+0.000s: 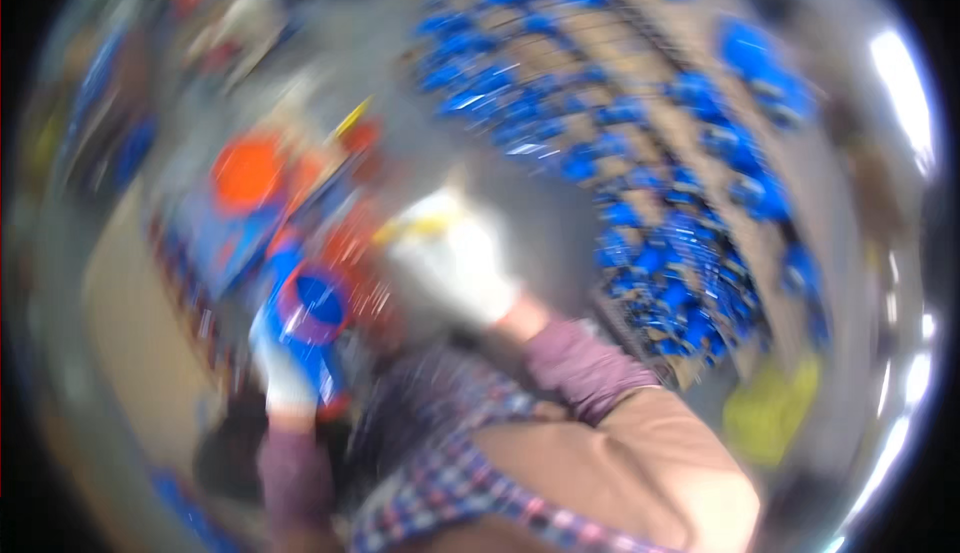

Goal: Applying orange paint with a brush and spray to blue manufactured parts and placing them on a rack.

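Motion blur smears the whole view. My left hand (285,368), in a white glove, is closed around a blue part (318,348) with a round, ring-like opening that faces up. Parts of its fingers are hidden behind the part. My right hand (455,258), also white-gloved, is raised to the right of it, over a grey area. A yellow streak (430,225) shows across its fingers; whether this belongs to the glove or to a held thing, I cannot tell. Reddish-orange pieces (355,253) lie between the two hands.
Beyond my left hand are an orange round container (248,173) and a thin yellow-tipped stick (352,118). Many blue parts (680,273) cover brown racks or boards at the right. A yellow-green object (770,408) is at the lower right, and a tan surface (140,323) at the left.
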A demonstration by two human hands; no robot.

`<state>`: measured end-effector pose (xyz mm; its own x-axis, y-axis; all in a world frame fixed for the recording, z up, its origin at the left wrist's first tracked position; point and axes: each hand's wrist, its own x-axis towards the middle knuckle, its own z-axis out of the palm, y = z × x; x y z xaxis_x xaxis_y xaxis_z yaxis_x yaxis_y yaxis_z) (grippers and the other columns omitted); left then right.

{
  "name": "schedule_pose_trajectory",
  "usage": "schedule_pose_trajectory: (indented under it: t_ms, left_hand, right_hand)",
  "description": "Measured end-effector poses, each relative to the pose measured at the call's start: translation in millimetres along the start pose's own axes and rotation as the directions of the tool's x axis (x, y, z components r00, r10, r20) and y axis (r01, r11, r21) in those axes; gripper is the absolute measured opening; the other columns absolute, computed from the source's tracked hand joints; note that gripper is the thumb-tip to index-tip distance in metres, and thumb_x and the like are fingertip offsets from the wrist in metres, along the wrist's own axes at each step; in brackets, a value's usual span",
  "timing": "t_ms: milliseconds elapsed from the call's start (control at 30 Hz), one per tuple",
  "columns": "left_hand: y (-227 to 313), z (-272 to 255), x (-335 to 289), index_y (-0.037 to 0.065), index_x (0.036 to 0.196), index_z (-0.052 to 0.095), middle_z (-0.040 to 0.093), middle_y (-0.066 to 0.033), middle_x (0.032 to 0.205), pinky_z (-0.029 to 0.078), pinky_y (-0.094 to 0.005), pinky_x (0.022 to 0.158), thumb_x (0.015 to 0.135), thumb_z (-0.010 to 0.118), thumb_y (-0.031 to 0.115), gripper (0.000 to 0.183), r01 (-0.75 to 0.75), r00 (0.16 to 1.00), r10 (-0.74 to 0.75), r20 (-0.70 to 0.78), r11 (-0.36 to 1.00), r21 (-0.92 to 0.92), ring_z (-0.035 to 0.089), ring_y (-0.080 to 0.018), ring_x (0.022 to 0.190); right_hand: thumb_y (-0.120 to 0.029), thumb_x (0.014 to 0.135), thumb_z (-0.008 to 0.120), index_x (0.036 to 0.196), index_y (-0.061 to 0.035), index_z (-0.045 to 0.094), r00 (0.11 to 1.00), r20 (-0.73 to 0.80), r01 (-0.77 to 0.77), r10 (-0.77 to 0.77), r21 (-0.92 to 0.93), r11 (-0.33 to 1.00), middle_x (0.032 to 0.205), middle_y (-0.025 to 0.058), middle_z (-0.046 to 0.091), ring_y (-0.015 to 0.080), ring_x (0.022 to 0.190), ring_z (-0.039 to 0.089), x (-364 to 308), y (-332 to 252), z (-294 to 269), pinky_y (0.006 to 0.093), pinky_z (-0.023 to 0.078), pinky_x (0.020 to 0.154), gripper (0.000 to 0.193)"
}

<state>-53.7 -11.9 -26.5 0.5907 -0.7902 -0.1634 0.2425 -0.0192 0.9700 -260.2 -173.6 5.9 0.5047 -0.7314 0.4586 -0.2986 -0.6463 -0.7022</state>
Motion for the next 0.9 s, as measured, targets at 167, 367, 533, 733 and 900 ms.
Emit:
schedule_pose_trajectory:
  t_ms: [167,367,533,733,900]
  left_hand:
    - [26,13,9,0.006,0.122,0.057,0.065,-0.0171,0.106,0.058,-0.0441,0.070,0.092,0.052,0.046,0.051,0.548,0.808,-0.238,0.539,0.639,-0.539,0.066,-0.0307,0.084]
    - [-24,9,18,0.011,0.139,0.044,0.049,-0.0142,0.137,0.047,-0.0516,0.100,0.100,0.045,0.039,0.047,0.350,0.835,0.146,0.531,0.604,-0.716,0.053,-0.0267,0.117]
    - [-33,31,20,0.010,0.137,0.045,0.052,-0.0137,0.128,0.049,-0.0482,0.090,0.098,0.047,0.040,0.049,0.354,0.851,0.016,0.525,0.720,-0.597,0.054,-0.0247,0.104]
    - [-22,37,22,0.009,0.134,0.047,0.056,-0.0130,0.118,0.052,-0.0441,0.079,0.096,0.049,0.042,0.050,0.276,0.896,-0.007,0.443,0.792,-0.545,0.055,-0.0224,0.088]
    - [-16,4,34,0.008,0.132,0.048,0.060,-0.0124,0.110,0.054,-0.0407,0.070,0.095,0.051,0.044,0.051,0.076,0.973,0.035,0.226,0.882,-0.465,0.057,-0.0204,0.075]
  right_hand:
    - [-0.013,0.085,0.073,0.104,-0.0090,0.064,0.963,-0.214,0.211,-0.165,0.212,0.954,0.093,0.0082,0.064,0.0240,0.083,0.066,5,-6,-12,0.0320,0.053,0.068,0.022]
    - [-0.017,0.084,0.069,0.109,-0.0139,0.064,0.953,-0.094,0.276,-0.289,-0.134,0.952,0.086,0.0071,0.058,0.0285,0.071,0.060,-8,-15,-3,0.0369,0.048,0.057,0.025]
    - [-0.019,0.085,0.058,0.113,-0.0148,0.060,0.951,0.259,0.183,-0.169,-0.030,0.983,0.089,0.0114,0.059,0.0308,0.065,0.061,-24,-20,20,0.0407,0.047,0.054,0.028]
    - [-0.020,0.085,0.057,0.108,-0.0120,0.057,0.871,0.369,0.367,-0.325,-0.049,0.929,0.087,0.0112,0.057,0.0288,0.067,0.058,-41,-26,57,0.0409,0.047,0.053,0.024]
    - [-0.012,0.083,0.058,0.124,-0.0078,0.053,0.799,0.485,0.446,-0.355,-0.082,0.891,0.099,0.0151,0.059,0.0314,0.071,0.061,-39,-43,56,0.0427,0.049,0.055,0.041]
